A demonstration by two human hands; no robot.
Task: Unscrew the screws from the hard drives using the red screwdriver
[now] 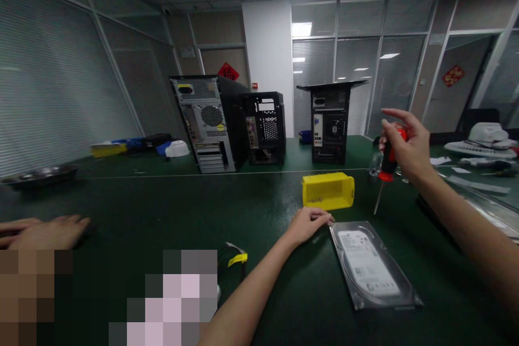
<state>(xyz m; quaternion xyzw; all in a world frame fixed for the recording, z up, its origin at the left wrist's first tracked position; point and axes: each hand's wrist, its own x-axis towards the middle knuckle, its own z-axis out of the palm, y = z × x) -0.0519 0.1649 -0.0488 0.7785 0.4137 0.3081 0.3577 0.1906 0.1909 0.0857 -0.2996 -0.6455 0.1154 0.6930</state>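
My right hand is raised at the right, wrapped round the red and black handle of a screwdriver; its index finger is stretched out. The metal shaft points down, beyond the hard drive and apart from it. A silver hard drive with a white label lies flat on the green table. At its far left corner my left hand rests, thumb and fingers pinched together; what they hold, if anything, is too small to tell. Just behind that hand, a yellow bin lies with its opening towards me and small screws inside.
Computer cases stand along the back of the green table. Another person's hands rest at the left edge. A cable with a yellow tag lies beside my left forearm. A white cap sits at the far right.
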